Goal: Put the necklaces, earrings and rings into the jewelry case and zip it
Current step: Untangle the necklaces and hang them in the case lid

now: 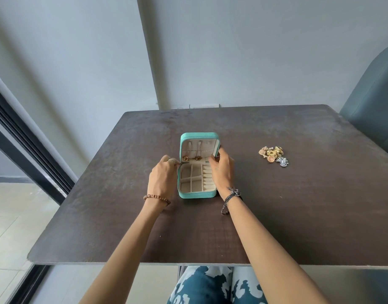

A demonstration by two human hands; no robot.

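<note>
fingers (174, 162) of the left hand (163, 177) are curled and pinch something small and metallic at the left edge of the jewelry case (197, 170), just where lid and base meet; it looks like the zipper pull, though it is too small to be sure. fingers (213, 164) of the right hand (222, 172) are bent over the right side of the case, the thumb resting against the right edge of the raised lid (199, 145) and the fingertips touching the inside near the hinge; whether they hold anything i cannot tell. a wooden bead bracelet (156, 198) circles the left wrist and a dark cord bracelet (231, 197) the right, and a ring (172, 160) sits on a left finger. the teal case lies open in the middle of the dark brown tabletop (298, 216), its base nearer the person and the lid standing up at the far side. the beige-lined base is split into several square compartments on the left and a row of ring rolls on the right; all of these look unfilled. inside the lid, thin chains hang from small hooks and two gold pendants (191, 159) rest at the lower pocket edge. well apart to the right on the tabletop lies a small pile of gold and silver jewelry (273, 156), tangled together. beyond the tabletop's far right corner stands a grey-blue chair (372, 102), with pale walls behind.
</note>
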